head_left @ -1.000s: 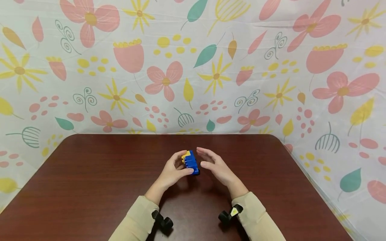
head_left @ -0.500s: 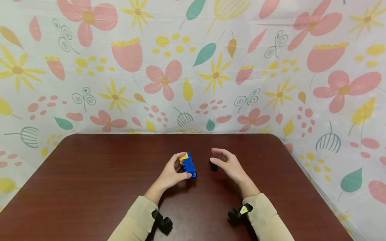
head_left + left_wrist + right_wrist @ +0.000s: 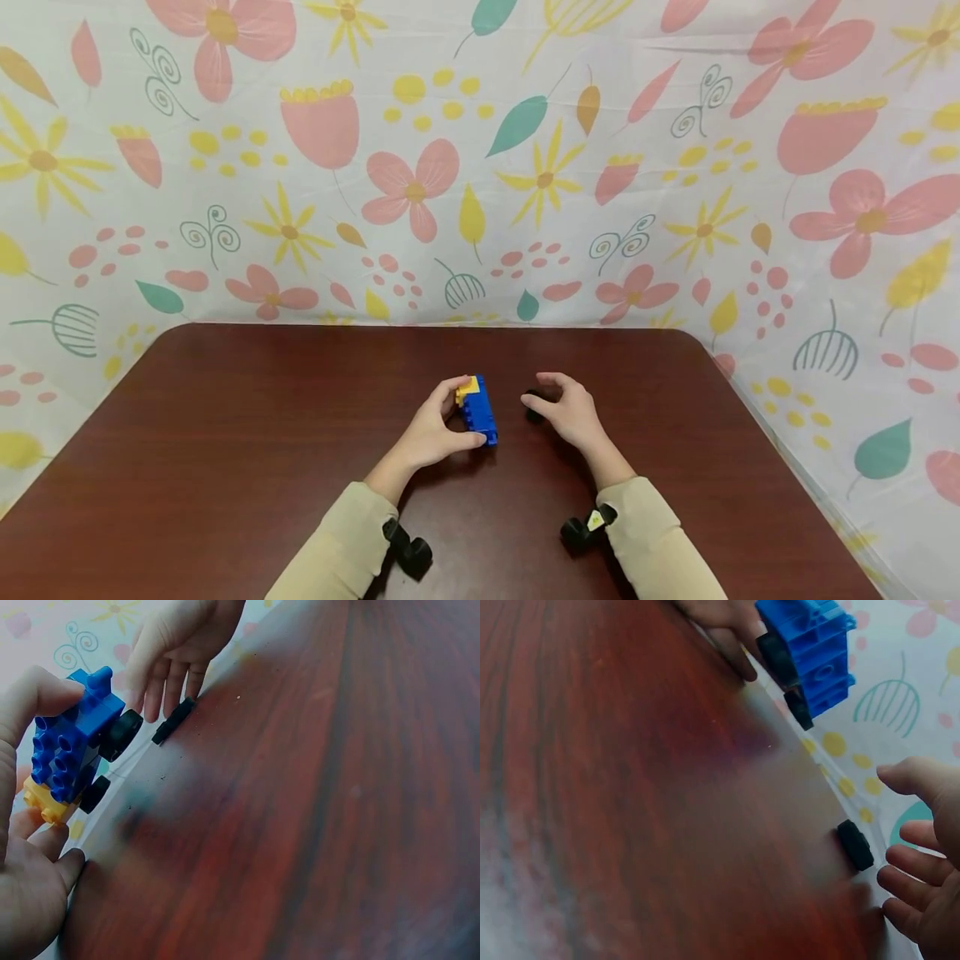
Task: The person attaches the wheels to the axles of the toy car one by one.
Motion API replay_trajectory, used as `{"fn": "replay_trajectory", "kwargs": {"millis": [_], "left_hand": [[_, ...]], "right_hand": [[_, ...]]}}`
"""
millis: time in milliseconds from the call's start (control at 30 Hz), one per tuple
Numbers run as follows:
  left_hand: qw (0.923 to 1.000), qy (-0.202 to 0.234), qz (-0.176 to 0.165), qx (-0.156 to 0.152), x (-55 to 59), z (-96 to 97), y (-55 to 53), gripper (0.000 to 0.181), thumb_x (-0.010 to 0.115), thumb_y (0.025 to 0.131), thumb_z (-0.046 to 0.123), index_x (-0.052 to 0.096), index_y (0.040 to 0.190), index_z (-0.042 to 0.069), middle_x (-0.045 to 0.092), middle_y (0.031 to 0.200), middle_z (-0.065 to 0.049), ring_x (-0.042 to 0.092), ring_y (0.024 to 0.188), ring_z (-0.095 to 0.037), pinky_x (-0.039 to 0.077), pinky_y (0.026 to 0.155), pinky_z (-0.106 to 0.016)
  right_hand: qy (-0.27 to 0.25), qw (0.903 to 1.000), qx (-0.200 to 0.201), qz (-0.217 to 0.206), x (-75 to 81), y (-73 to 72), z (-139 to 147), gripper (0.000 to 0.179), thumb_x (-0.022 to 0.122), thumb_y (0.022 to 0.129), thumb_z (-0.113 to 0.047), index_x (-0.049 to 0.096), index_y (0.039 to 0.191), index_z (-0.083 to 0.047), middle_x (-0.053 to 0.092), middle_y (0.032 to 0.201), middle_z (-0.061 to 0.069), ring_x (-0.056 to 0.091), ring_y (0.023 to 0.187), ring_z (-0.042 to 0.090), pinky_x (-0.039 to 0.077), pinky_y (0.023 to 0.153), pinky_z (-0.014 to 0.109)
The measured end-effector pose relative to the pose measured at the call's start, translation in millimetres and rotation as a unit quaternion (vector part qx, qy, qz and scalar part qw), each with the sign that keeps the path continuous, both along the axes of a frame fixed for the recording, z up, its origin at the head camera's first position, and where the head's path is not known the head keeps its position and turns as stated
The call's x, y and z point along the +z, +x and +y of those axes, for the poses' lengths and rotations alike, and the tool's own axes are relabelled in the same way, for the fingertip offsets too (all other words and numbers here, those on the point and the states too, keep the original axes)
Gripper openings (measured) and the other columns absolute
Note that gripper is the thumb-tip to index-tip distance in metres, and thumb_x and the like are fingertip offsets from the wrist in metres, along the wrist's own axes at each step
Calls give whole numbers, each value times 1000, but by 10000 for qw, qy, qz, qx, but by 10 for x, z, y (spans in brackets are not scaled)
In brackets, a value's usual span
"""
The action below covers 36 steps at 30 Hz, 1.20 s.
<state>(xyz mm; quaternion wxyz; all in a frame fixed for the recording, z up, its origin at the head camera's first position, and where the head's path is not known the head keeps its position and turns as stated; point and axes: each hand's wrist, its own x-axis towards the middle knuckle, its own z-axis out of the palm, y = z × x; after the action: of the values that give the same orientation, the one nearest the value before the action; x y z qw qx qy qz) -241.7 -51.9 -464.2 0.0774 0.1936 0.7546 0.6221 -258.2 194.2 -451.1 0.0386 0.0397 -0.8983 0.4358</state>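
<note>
My left hand [image 3: 427,429] grips a blue and yellow toy-brick car [image 3: 480,412] by its two ends, thumb on the near end, fingers at the yellow end. In the left wrist view, black wheels [image 3: 120,736] show on the car's side. Seen from the right wrist, its blue ribbed underside [image 3: 821,664] faces my right hand. Above the table's right-centre, my right hand [image 3: 573,412] holds nothing, its fingers loosely bent. A loose black wheel [image 3: 855,845] lies on the table just beside those fingers, partly hidden by the thumb in the head view.
A dark reddish-brown wooden table [image 3: 262,467] with rounded far corners spreads under both hands. Behind it hangs a white cloth [image 3: 420,275] printed with flowers and leaves. Small black wrist devices [image 3: 408,550] sit at both cuffs.
My right hand has moved away from the car to the right, and a black wheel now shows beside it. The left hand keeps its hold on the car, with slight tilting.
</note>
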Motion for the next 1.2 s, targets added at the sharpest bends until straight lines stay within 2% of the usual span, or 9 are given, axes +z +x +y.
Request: {"fn": "replay_trajectory", "kwargs": {"millis": [133,300,400,633,967,1200], "left_hand": [[9999,-86,78,44,-16,5,2,83,79,74,16,34,143,20,32,152,-7,28,142,-29,28,113,-51],[10000,-59,52,42,3,10,2,83,79,74,14,35,143,20,31,153,-8,27,142,-31,28,113,-52],[10000,-37,-32,-4,70,16,29,84,79,74,11,33,145,16,30,153,-11,25,143,-32,26,113,-53],[9998,-65,-105,-126,330,-10,175,83,76,75,9,31,145,6,29,152,-17,26,142,-36,27,112,-55],[9998,-25,-114,-180,316,-21,165,83,76,76,10,30,145,7,29,152,-16,25,143,-34,25,113,-53],[9998,8,-109,-178,306,-39,159,82,75,76,9,30,145,5,29,152,-17,25,142,-35,25,113,-54]], "right_hand": [[212,9997,-93,-23,-8,-19,-24,55,72,83,-32,56,128,-4,59,126,16,57,112,31,49,91,46],[460,9987,-216,-10,-21,-47,-35,50,71,83,-31,60,124,-3,63,120,15,59,103,28,51,86,43],[495,9982,-336,15,-32,-57,-40,48,72,82,-30,62,120,-2,65,115,15,59,97,27,51,83,42],[677,9962,-531,124,-86,-64,-79,44,73,82,-29,65,115,-1,63,107,17,60,97,30,51,84,45],[787,9938,-772,139,-95,-73,-141,40,73,81,-27,67,110,0,61,104,19,58,97,33,49,86,46],[758,9944,-732,122,-98,-79,-165,39,72,82,-27,67,109,0,61,104,19,57,95,31,49,83,46]]}}
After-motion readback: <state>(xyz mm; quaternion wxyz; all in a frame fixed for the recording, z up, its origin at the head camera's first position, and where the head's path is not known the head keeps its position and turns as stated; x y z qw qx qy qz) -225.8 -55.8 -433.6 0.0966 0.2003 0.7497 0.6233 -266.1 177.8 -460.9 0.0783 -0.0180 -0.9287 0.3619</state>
